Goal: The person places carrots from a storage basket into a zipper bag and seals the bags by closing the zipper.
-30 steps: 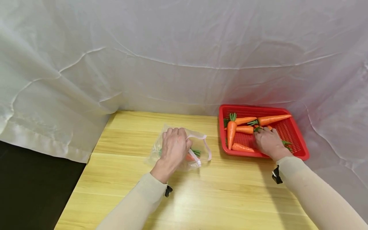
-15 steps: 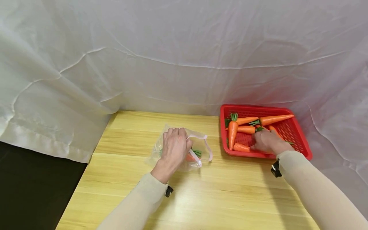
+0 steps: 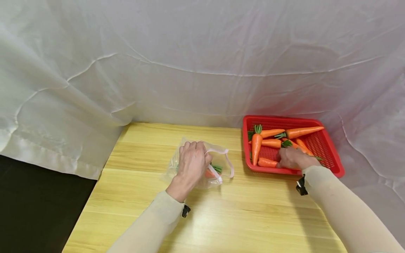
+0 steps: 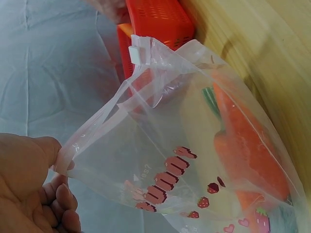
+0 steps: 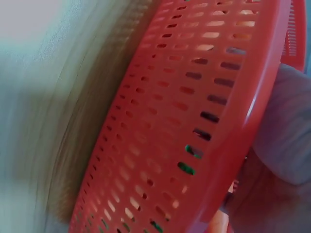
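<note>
In the left wrist view, my left hand (image 4: pixel 36 179) pinches the edge of a clear zip bag (image 4: pixel 160 141) between thumb and fingers. The bag bears a pink print and strawberries, and a white slider sits at its zip. Inside lie orange carrots (image 4: pixel 248 150) with green tops. Over in the red basket (image 3: pixel 332 154), my right hand (image 3: pixel 293 157) reaches down past the near rim. Its thumb and bent fingers are around a carrot (image 3: pixel 267 162) lying along the near wall; the hand covers that carrot's middle and the fingertips are hidden.
Several more carrots lie in the basket, among them an upright-lying carrot (image 3: pixel 256 147) at the left and a long carrot (image 3: pixel 303 132) across the back rim. Basket and bag share a wooden table (image 3: pixel 240 211). Pale curtains (image 3: pixel 196 91) hang behind and at the sides.
My right hand has shifted slightly left and nearer the front wall, onto the carrot there, uncovering carrots behind it. My left hand and the bag have stayed in place.
</note>
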A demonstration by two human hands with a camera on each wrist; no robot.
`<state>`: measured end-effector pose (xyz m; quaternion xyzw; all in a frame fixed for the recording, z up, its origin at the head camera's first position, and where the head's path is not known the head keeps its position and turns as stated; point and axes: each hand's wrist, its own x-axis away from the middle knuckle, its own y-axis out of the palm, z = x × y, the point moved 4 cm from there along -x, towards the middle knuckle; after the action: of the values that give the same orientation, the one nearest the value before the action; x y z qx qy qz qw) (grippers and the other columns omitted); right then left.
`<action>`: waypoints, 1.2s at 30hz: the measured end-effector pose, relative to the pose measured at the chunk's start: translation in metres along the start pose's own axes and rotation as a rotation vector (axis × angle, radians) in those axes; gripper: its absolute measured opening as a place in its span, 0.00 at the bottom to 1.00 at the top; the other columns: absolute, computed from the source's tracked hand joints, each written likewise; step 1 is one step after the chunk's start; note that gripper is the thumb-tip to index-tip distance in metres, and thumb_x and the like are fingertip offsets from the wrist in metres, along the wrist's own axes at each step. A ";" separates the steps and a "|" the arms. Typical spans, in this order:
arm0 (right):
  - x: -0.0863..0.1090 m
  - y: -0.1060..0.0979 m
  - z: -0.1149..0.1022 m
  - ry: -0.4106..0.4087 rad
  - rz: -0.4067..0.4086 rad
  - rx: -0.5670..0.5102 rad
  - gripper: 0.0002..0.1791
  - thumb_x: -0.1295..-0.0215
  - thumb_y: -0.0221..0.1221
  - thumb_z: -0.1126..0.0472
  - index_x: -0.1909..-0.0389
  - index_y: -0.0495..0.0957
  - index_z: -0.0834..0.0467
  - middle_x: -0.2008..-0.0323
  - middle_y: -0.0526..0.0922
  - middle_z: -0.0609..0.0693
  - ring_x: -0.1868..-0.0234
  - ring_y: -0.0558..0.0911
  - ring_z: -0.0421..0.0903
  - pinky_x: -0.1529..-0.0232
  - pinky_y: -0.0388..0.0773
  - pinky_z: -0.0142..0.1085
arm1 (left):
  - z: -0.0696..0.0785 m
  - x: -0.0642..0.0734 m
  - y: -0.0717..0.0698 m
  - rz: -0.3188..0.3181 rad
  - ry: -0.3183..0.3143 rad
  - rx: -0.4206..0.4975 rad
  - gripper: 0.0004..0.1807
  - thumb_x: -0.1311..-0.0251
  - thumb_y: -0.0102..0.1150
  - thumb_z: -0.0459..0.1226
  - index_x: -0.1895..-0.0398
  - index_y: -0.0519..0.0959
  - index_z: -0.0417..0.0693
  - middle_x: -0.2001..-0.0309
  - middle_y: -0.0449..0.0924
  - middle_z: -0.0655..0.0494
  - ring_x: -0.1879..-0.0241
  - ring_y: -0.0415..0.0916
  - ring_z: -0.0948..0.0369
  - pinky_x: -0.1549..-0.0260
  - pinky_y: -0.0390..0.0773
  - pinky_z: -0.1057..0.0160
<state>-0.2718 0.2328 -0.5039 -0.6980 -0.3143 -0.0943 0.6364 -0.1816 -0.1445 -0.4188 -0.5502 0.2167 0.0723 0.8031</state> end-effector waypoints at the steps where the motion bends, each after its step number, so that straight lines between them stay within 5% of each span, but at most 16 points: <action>1: 0.000 0.000 0.001 -0.005 0.023 0.019 0.16 0.33 0.69 0.49 0.53 0.86 0.56 0.55 0.88 0.55 0.54 0.84 0.59 0.44 0.73 0.64 | 0.000 0.000 0.000 -0.002 -0.001 0.000 0.08 0.44 0.64 0.36 0.75 0.73 0.48 0.76 0.73 0.56 0.69 0.69 0.52 0.63 0.69 0.56; 6: 0.000 0.000 0.008 -0.019 0.187 0.188 0.12 0.36 0.71 0.50 0.61 0.82 0.52 0.56 0.86 0.57 0.50 0.80 0.63 0.44 0.72 0.66 | 0.000 0.001 -0.001 -0.007 -0.002 0.007 0.08 0.44 0.64 0.36 0.74 0.74 0.48 0.76 0.73 0.56 0.70 0.69 0.53 0.64 0.69 0.56; 9: 0.000 0.003 0.011 -0.013 0.257 0.267 0.17 0.35 0.71 0.50 0.53 0.81 0.55 0.44 0.84 0.62 0.39 0.74 0.68 0.40 0.65 0.71 | 0.000 0.001 -0.001 -0.011 -0.004 0.013 0.08 0.44 0.64 0.35 0.74 0.74 0.48 0.76 0.73 0.56 0.70 0.68 0.53 0.64 0.69 0.56; 13: 0.000 0.006 0.015 -0.015 0.328 0.320 0.27 0.36 0.72 0.50 0.45 0.78 0.62 0.41 0.81 0.65 0.40 0.72 0.68 0.46 0.68 0.67 | -0.001 0.002 -0.001 -0.020 -0.008 0.019 0.08 0.44 0.64 0.35 0.74 0.74 0.48 0.76 0.72 0.57 0.70 0.67 0.53 0.64 0.68 0.57; 18: -0.001 0.007 0.020 -0.024 0.384 0.330 0.30 0.39 0.73 0.50 0.43 0.76 0.64 0.44 0.82 0.64 0.43 0.73 0.67 0.51 0.68 0.63 | -0.001 0.002 0.000 -0.025 -0.011 0.029 0.08 0.44 0.64 0.35 0.74 0.73 0.48 0.76 0.71 0.57 0.70 0.67 0.53 0.65 0.67 0.57; 28: 0.003 0.006 0.022 -0.085 0.502 0.400 0.24 0.43 0.75 0.51 0.57 0.74 0.59 0.53 0.82 0.59 0.51 0.73 0.62 0.55 0.68 0.58 | -0.002 0.002 0.000 -0.041 -0.018 0.035 0.08 0.44 0.64 0.35 0.74 0.74 0.49 0.76 0.72 0.57 0.70 0.67 0.53 0.65 0.66 0.58; 36: 0.013 0.000 0.027 -0.116 0.541 0.442 0.29 0.43 0.76 0.49 0.49 0.75 0.60 0.53 0.81 0.60 0.48 0.73 0.64 0.51 0.70 0.61 | -0.003 0.001 -0.001 -0.044 -0.013 0.039 0.07 0.43 0.64 0.35 0.74 0.74 0.48 0.76 0.73 0.56 0.71 0.68 0.53 0.65 0.66 0.58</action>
<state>-0.2687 0.2629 -0.5017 -0.6056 -0.1663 0.1878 0.7552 -0.1809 -0.1475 -0.4190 -0.5385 0.2007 0.0537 0.8166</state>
